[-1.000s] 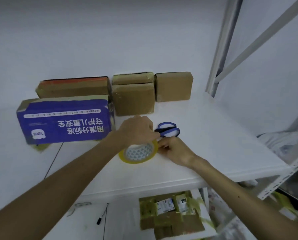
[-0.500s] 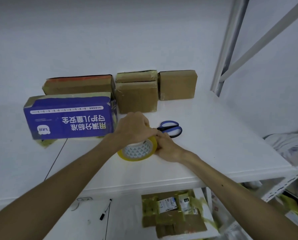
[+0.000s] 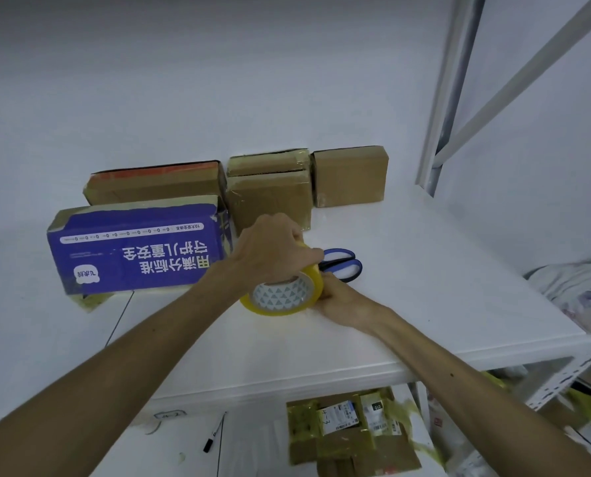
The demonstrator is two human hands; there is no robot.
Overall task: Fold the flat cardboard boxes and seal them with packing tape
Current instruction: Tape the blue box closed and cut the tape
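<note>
**Item under work.** The roll of yellow packing tape (image 3: 282,294) stands tilted on its edge on the white shelf board (image 3: 424,287), near the front and roughly central, with its printed core facing the camera.

**Hands.** The left hand (image 3: 273,249) grips the roll from above, fingers curled over the top of the rim. The right hand (image 3: 338,301) lies against the roll's right rim. Its fingertips are hidden behind the roll, so it cannot be told whether they pinch a tape end or only touch the surface.

**Adjacent items.** Blue-handled scissors (image 3: 342,266) lie closed on the board just behind the roll, untouched. A blue printed box (image 3: 139,249) stands to the left, close to the left wrist, with yellowish tape along its edges. Behind it is an orange-edged carton (image 3: 156,184). Two brown boxes stand at the back, one taped (image 3: 270,197) and one beside it (image 3: 350,177). On the level below lie a heavily taped parcel (image 3: 349,432) and a marker pen (image 3: 213,438).

**Assessment.** The step in hand appears to be finding and lifting the free end of the tape, ahead of sealing. All the boxes in view look already folded.

**Next move.** It calls for a fingernail under the tape end and a steady hold on the roll while a length is peeled. The tape then goes to a box seam, with the scissors in reach for the cut.
</note>
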